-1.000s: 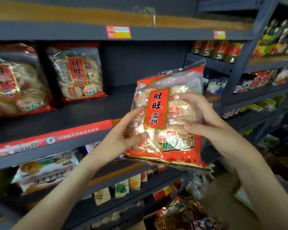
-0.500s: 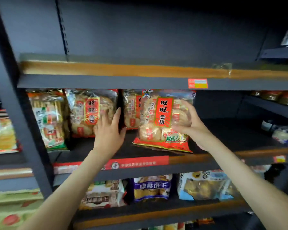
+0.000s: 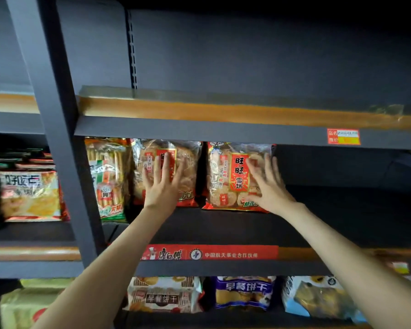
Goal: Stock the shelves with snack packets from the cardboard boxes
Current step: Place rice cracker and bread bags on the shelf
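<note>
Two forearms reach up across the red strip (image 3: 209, 254) on the front edge of the shelf (image 3: 223, 230). Below the strip, three biscuit packets (image 3: 243, 293) stand in a row on the next level down.

Behind and above the strip's left end, the left hand (image 3: 160, 186) lies flat on the face of the left packet (image 3: 190, 167), a red-labelled bag of rice crackers. Its grip is fully slack, fingers straight and spread, closing on nothing. Behind and above the strip's right end, the right hand (image 3: 268, 188) splays its fingers against the front of the right packet (image 3: 226, 176), a bag of the same kind. This grip is also wide and only touches, though the fingers are slightly blurred.

Both packets stand upright at the back of the shelf, side by side with a narrow gap between them. Further left of the strip stands a stick-biscuit packet (image 3: 108, 176).

I judge the right packet to be placed and getting a nudge into line. Right of the strip the board runs dark with no packets I can make out. The upper shelf (image 3: 223, 136), high above the strip, shows only a price tag (image 3: 343, 136), so plenty of stocking seems left. No cardboard boxes are in view, so the remaining stock cannot be told.
</note>
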Motion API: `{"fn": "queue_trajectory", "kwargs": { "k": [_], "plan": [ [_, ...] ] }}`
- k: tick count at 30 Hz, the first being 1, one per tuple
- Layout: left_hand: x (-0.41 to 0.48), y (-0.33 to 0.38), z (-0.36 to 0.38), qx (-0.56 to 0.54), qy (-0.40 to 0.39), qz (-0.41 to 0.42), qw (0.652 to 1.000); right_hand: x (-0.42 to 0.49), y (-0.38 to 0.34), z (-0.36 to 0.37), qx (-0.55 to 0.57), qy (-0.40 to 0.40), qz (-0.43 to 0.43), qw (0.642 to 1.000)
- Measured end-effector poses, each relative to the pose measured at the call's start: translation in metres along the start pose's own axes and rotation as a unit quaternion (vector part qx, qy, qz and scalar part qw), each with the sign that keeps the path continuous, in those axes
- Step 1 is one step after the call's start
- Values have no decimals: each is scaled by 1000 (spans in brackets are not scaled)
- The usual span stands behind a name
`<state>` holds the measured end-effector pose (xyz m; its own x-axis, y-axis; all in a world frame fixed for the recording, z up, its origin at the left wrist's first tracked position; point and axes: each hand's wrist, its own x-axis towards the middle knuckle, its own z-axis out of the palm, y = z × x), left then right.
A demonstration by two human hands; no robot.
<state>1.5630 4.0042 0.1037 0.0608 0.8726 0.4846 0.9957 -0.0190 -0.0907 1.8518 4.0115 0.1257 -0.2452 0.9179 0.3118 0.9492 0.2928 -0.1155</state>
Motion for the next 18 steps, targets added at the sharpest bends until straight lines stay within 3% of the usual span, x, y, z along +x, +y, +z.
{"fn": "queue_trajectory", "kwargs": {
  "k": [3, 7, 13, 18],
  "plan": [
    [-1, -1, 1, -1, -2, 12, 1000, 5, -4, 10, -107, -23, -45, 993],
    [-8, 1, -4, -24, -8, 25, 999, 12, -10, 18, -182, 19, -12, 983],
    [-30, 54, -25, -137, -9, 12, 990, -5, -18, 11, -125, 8, -26, 992],
    [-69, 140, -42, -223, 70, 59, 971, -68, -3, -8, -71, 96, -51, 992]
  ]
}}
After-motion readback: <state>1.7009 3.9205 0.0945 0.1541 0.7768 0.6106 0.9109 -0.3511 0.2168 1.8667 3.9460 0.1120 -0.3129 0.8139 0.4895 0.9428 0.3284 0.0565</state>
